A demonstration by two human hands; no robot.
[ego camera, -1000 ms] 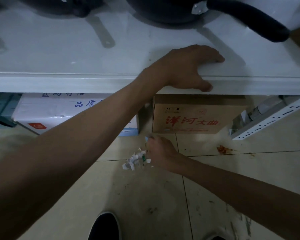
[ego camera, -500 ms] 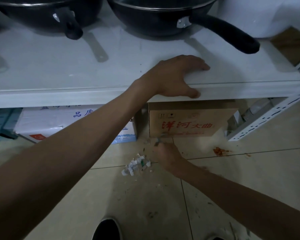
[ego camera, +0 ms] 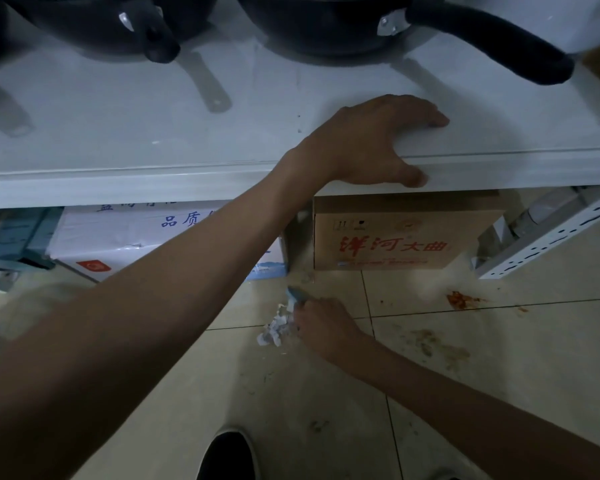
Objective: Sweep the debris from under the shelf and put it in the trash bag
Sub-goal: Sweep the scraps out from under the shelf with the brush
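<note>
Since half a second ago the view has tipped slightly upward: more of both black pans shows on the shelf (ego camera: 118, 140). The right hand (ego camera: 321, 325) has drawn back toward the debris (ego camera: 277, 328); earlier it reached nearer the brown carton (ego camera: 402, 237), now its knuckles sit just beside the paper scraps. The left hand (ego camera: 371, 143) has kept its place on the shelf edge.

Hard to make out: a small bluish-grey item (ego camera: 296, 294) pokes out above the right hand, blurred; cannot tell what it is. The right hand's fingers are curled together, seemingly closed around that item, but the grip itself is hidden behind the knuckles. Both pans are cut off at the top edge. The white carton (ego camera: 146, 237) is partly covered by the left forearm. A dark shoe (ego camera: 227, 455) is cut off at the bottom edge. The trash bag is not identifiable.

Left hand: fingers spread apart, flat on the shelf top, thumb hooked over the front lip.

Debris: a small heap of white scraps on the floor tile (ego camera: 291, 427), in front of the gap between the two cartons, touching or just left of the right hand's fingers. A red stain (ego camera: 459, 300) lies well apart to the right, near the white perforated rail (ego camera: 541, 237).
</note>
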